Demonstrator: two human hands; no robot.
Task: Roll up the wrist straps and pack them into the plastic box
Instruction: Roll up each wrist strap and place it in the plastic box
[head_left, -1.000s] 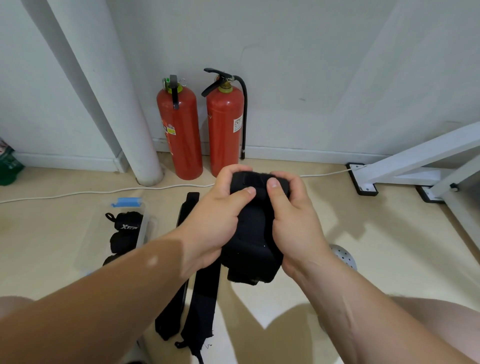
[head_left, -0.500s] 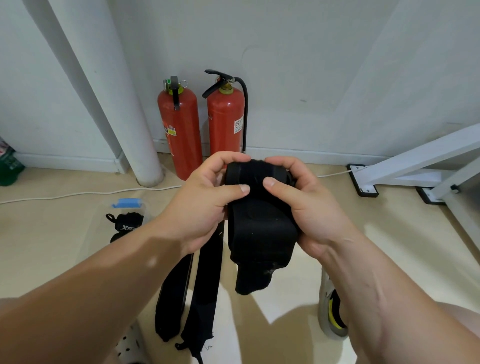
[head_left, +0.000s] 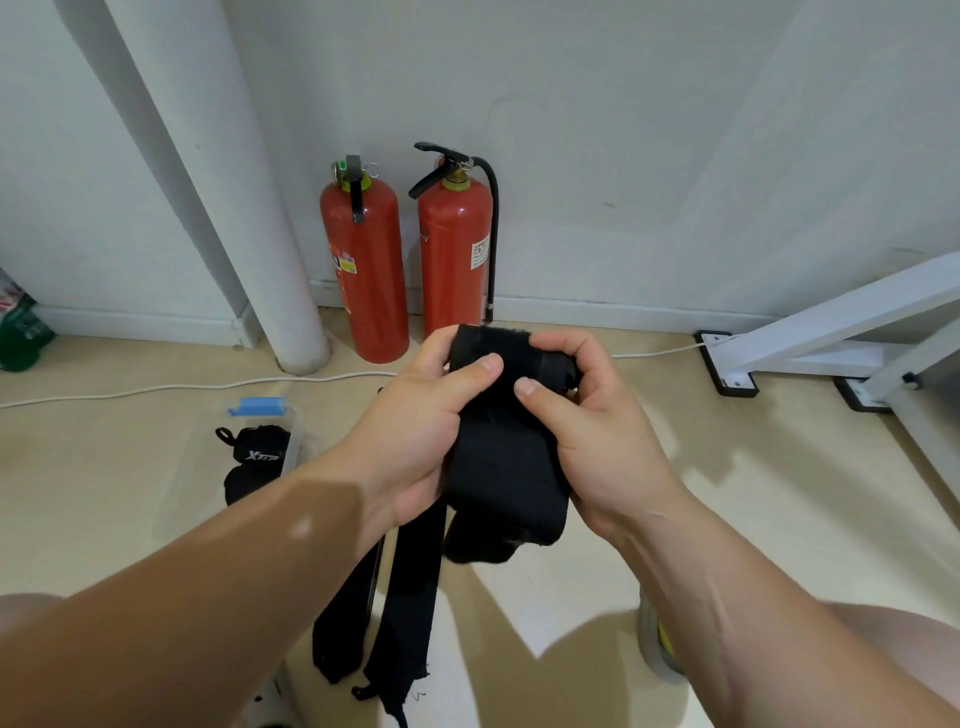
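A black wrist strap (head_left: 506, 457) is held in mid-air between both hands, its top end partly rolled and its lower end hanging loose. My left hand (head_left: 415, 436) grips the roll from the left, thumb on its front. My right hand (head_left: 597, 431) grips it from the right, thumb pressed beside the other. Two more black straps (head_left: 395, 608) lie flat on the floor below. The clear plastic box (head_left: 296, 441) with a blue latch sits on the floor to the left, and a rolled black strap (head_left: 257, 447) with white lettering lies inside it.
Two red fire extinguishers (head_left: 410, 260) stand against the wall behind the hands, next to a white pipe (head_left: 249, 218). A white cable (head_left: 182, 387) runs along the floor. A white table frame (head_left: 831, 332) stands at the right. A tape roll (head_left: 657, 639) lies by my right forearm.
Both hands have lifted the strap slightly and turned the roll, taking up more of it; the loose hanging end is shorter than before.
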